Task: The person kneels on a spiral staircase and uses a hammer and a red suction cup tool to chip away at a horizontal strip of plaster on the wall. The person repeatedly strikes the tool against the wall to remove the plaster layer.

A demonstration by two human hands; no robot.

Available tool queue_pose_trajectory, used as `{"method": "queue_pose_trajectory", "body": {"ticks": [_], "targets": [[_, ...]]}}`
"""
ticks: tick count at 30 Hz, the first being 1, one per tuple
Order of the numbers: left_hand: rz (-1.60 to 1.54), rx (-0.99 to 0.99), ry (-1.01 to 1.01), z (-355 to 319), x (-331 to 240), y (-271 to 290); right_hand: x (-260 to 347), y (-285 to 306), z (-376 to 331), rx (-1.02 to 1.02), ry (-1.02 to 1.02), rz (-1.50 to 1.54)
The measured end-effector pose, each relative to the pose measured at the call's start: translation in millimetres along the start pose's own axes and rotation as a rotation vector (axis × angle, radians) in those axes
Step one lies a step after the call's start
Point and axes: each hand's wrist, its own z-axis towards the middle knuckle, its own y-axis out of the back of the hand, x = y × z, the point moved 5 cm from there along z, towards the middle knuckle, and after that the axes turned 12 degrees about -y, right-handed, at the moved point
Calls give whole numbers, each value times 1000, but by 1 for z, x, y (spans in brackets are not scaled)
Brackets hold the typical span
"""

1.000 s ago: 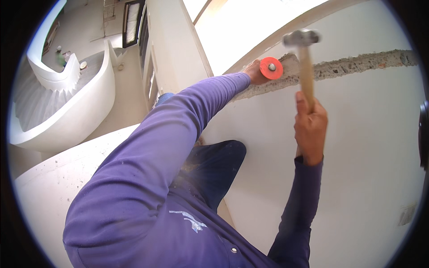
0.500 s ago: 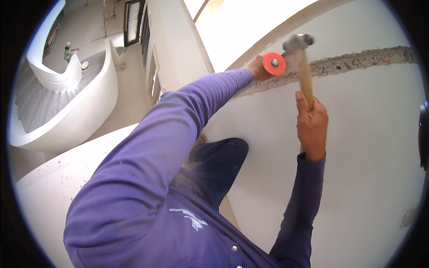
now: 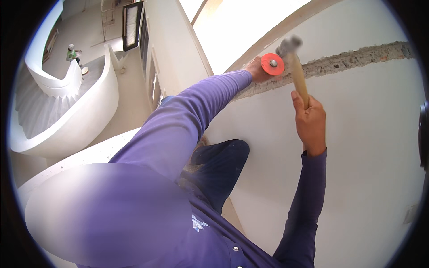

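Up at the wall, my left hand [image 3: 256, 70] is closed around a chisel [image 3: 272, 65], mostly hidden behind its round orange-red hand guard; its metal struck end shows in the middle. My right hand [image 3: 312, 127] grips a hammer [image 3: 300, 80] by its pale yellowish handle, thumb along the side. The hammer's grey metal head is blurred and appears close to the guard's upper right; whether it touches the chisel I cannot tell. Behind both tools runs a rough chipped groove [image 3: 357, 61] in the white wall [image 3: 366, 143]. The chisel's tip is hidden.
A bright opening [image 3: 243, 27] lies above the groove. To the left, past a white ledge [image 3: 53, 172] with debris specks, a curved white staircase [image 3: 96, 118] drops to a lower level. Another person [image 3: 72, 53] in a pale helmet is down there. My bent knee [image 3: 228, 156] is beside the wall.
The hammer head has shifted left, closer to the chisel's guard, and my right hand moved slightly with it. My left hand still grips the chisel. A blurred patch now covers the lower left.
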Motion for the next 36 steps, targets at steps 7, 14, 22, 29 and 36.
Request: {"method": "queue_pose_trajectory", "body": {"ticks": [7,14,22,29,36], "targets": [[-11,134,95,31,3,16,120,108,-40,-425,478,962],[-28,123,20,36,-17,24,-17,-24,21,129,-48,-115],[45,69,-28,29,8,2,23,19,-1,-229,212,696],[-4,111,-42,24,9,4,-63,-26,27,29,-200,122],[-177,-67,-80,-36,29,13,-132,-71,-90,-88,-202,517]]}}
